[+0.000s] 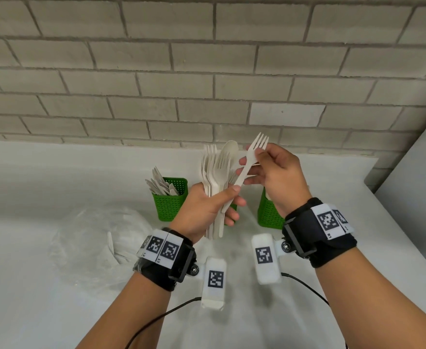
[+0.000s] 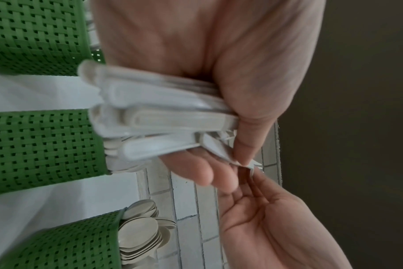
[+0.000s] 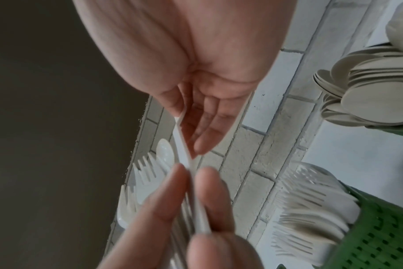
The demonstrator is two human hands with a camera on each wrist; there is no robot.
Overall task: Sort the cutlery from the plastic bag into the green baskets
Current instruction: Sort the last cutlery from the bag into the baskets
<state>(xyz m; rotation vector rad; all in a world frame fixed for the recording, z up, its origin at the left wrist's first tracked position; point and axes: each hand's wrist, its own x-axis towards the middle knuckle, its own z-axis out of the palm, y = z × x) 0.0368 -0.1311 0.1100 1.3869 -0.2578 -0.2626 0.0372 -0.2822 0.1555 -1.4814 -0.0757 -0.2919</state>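
Observation:
My left hand [image 1: 219, 205] grips a bundle of white plastic cutlery [image 1: 215, 172], mostly forks with one spoon, held upright above the baskets. My right hand [image 1: 253, 159] pinches a single white fork [image 1: 259, 141] by its neck, tines up. The fork's handle end lies against my left thumb. In the right wrist view the fork [image 3: 184, 151] runs between the fingers of both hands. Three green baskets stand behind: the left basket [image 1: 170, 205] holds knives, the right basket [image 1: 267, 215] is half hidden by my right wrist, and the middle one is hidden by my left hand.
A crumpled clear plastic bag [image 1: 98, 243] with a few white pieces inside lies on the white table [image 1: 43, 185] at the left. A grey brick wall [image 1: 207, 71] stands just behind the baskets. The left wrist view shows spoons in one basket [image 2: 69, 242].

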